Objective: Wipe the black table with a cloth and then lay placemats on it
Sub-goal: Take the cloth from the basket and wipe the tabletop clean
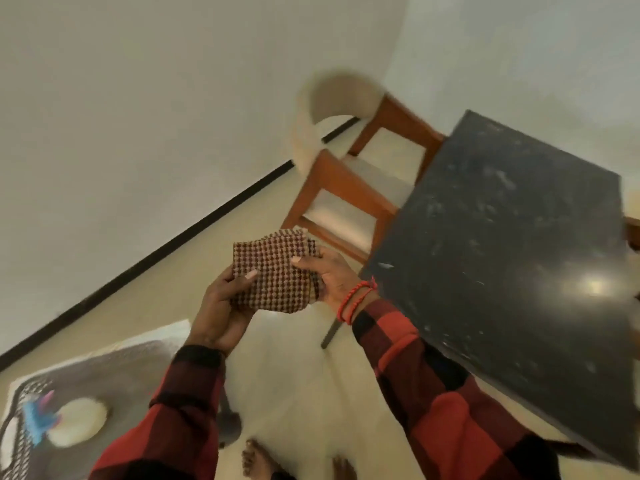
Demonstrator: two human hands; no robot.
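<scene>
Fingers (pixel 250 274) gripping checked cloth (pixel 273 271), smeared black table (pixel 512 244); pale walls (pixel 121 116)

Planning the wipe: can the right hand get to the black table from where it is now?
Probably yes. The right hand shares the folded checked cloth with the left hand just beside the black table, and nothing lies between them.

Dim warm indoor light, glare spot on the black table (pixel 585 285), motion blur, wide-angle bending at edges.
</scene>
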